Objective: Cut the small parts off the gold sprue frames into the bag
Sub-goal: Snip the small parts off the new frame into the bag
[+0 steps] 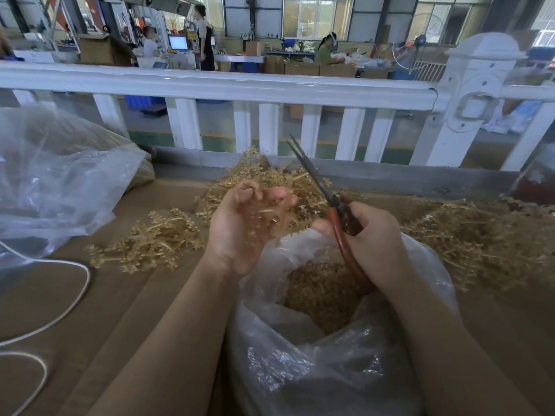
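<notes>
My left hand [240, 229] is palm up above the rim of a clear plastic bag [315, 370], its fingers curled round a blurred gold sprue frame [267, 219]. My right hand [372, 244] grips red-handled scissors [336, 214] just to the right; the dark blades point up and away, almost together. Inside the bag lies a heap of small gold parts [324, 292]. Piles of gold sprue frames lie behind my hands [270, 175], to the left [150, 241] and to the right [480, 235], all on a brown cardboard surface [120, 310].
A large crumpled clear bag [54, 181] sits at the left. A white cord [60, 313] loops over the cardboard at lower left. A white railing [270, 85] runs across behind the work surface. Several people stand or sit at benches far behind it.
</notes>
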Demonstrator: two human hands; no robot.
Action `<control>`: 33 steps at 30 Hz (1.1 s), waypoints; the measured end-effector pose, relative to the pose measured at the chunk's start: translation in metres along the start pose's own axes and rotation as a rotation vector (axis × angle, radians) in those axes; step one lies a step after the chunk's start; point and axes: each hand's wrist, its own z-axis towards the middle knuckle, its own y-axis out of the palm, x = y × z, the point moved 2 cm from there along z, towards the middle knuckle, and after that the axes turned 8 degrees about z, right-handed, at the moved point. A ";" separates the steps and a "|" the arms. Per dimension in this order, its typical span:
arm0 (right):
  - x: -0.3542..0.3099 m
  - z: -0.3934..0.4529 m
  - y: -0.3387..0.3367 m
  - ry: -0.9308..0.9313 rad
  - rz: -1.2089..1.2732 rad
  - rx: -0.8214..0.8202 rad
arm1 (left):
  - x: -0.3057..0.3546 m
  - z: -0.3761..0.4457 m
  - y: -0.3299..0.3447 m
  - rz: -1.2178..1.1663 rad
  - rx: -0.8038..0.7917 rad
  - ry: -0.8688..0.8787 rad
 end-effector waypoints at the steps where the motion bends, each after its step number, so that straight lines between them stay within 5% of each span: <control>1: 0.000 0.000 0.000 0.020 0.043 0.009 | 0.000 0.000 0.000 -0.043 -0.017 -0.015; 15: 0.003 0.003 -0.002 0.157 0.098 0.025 | 0.006 -0.002 0.002 -0.495 -0.055 -0.076; 33: -0.004 0.005 0.002 0.210 0.469 -0.112 | 0.003 0.000 0.003 -0.439 -0.038 -0.093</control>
